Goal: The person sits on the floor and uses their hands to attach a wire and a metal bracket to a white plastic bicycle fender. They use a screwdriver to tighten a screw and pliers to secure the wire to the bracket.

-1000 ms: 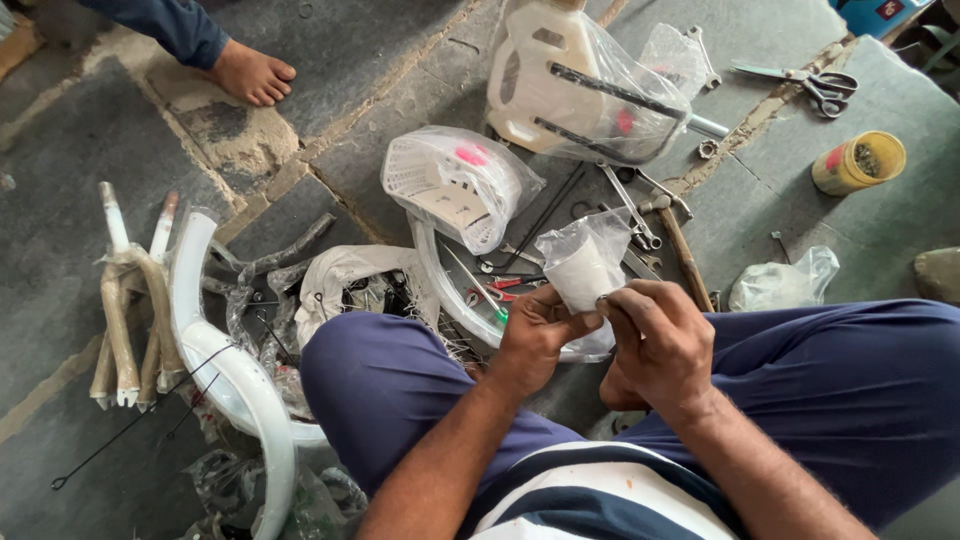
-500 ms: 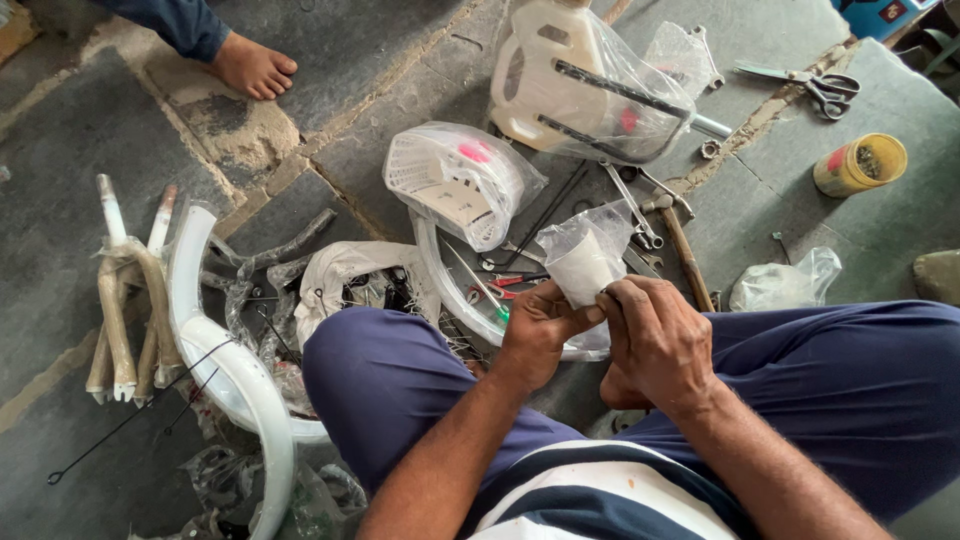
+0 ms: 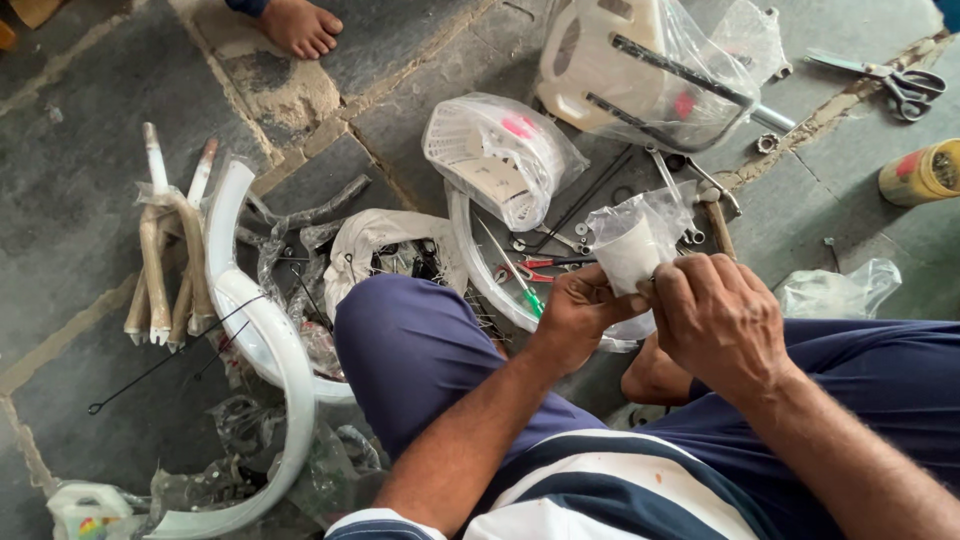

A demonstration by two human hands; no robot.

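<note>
Both my hands pinch a small clear plastic bag point(image 3: 630, 245) with something white inside, held above my knees. My left hand point(image 3: 578, 310) grips its lower left edge with the fingers closed. My right hand point(image 3: 715, 315) holds the bag's lower right side, knuckles up. I sit on the stone floor in blue trousers. Just beyond the bag lie a white wheel rim point(image 3: 478, 268), a green-handled screwdriver point(image 3: 520, 290) and red-handled pliers point(image 3: 530, 270).
A wrapped white basket point(image 3: 500, 155) and a wrapped white plastic part point(image 3: 640, 70) lie ahead. White mudguards point(image 3: 270, 340) and wrapped fork legs point(image 3: 165, 260) are at left. Wrenches point(image 3: 685, 185), scissors point(image 3: 895, 85) and a yellow tin point(image 3: 925, 172) are at right. Another person's bare foot point(image 3: 300, 25) shows at top.
Both hands stay on the small bag, which has hardly moved. The view has shifted slightly.
</note>
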